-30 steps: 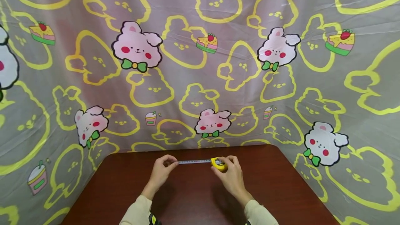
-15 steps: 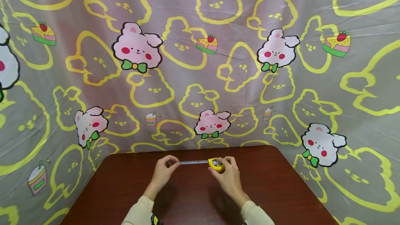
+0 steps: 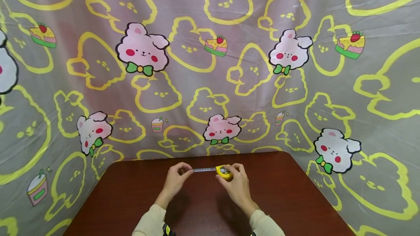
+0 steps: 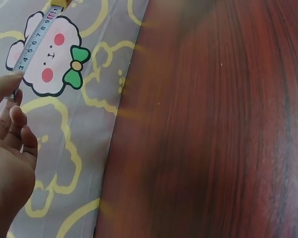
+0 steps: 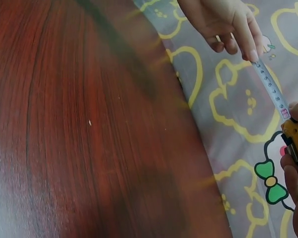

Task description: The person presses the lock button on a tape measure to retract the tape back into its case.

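Note:
A yellow tape measure (image 3: 224,172) is held above the table in my right hand (image 3: 237,183), fingers and thumb round its case. From the case a short stretch of silver blade (image 3: 204,169) runs left to my left hand (image 3: 175,177), whose thumb and forefinger pinch its free end. In the left wrist view the blade (image 4: 37,37) shows numbers from about 3 up to a red-marked 10 by the case. The right wrist view shows a dark clip on the yellow case (image 5: 294,141), partly hidden by the fingers.
Beneath both hands lies a dark reddish wooden table (image 3: 210,207) with rounded far corners. A grey curtain (image 3: 197,83) printed with yellow outlines and white bunnies hangs behind the table and along both sides.
The tape measure case has moved left with my right hand, and my left hand has shifted slightly right. The stretch of blade showing between them has become shorter.

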Demonstrator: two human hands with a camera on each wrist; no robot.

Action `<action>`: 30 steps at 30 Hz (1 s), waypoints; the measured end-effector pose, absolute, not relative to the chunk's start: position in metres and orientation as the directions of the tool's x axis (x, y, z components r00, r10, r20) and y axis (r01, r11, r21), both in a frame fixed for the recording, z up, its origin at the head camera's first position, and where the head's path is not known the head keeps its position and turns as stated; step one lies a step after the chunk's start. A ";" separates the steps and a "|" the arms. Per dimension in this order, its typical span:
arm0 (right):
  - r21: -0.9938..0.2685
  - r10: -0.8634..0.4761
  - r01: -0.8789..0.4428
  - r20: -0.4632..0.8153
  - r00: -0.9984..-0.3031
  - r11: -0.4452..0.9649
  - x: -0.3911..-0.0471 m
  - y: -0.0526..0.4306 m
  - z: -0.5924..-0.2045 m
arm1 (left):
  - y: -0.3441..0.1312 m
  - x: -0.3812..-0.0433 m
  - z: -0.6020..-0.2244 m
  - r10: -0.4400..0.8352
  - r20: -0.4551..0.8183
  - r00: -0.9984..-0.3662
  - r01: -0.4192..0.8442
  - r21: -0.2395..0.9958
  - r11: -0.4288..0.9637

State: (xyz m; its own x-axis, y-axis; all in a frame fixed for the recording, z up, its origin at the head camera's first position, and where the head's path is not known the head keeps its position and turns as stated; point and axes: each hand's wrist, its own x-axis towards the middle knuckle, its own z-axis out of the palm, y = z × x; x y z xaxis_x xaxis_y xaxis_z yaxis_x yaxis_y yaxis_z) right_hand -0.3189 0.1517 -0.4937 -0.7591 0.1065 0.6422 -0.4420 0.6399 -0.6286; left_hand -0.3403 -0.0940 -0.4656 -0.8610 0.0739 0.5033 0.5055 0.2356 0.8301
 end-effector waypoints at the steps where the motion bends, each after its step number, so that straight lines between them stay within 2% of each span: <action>1: -0.633 0.107 -0.442 0.639 -0.762 0.635 -0.320 0.151 -0.493 | -0.093 -0.343 -0.469 0.070 0.504 -0.861 0.505 0.831 0.234; 9: -0.635 0.106 -0.448 0.642 -0.760 0.629 -0.320 0.142 -0.494 | -0.089 -0.369 -0.495 0.070 0.511 -0.857 0.514 0.833 0.206; 21: -0.595 0.111 -0.464 0.684 -0.721 0.657 -0.319 0.133 -0.499 | -0.082 -0.369 -0.499 0.140 0.508 -0.850 0.527 0.816 0.239; 30: -0.607 0.113 -0.466 0.678 -0.727 0.644 -0.319 0.126 -0.501 | -0.075 -0.370 -0.500 0.157 0.538 -0.828 0.560 0.790 0.249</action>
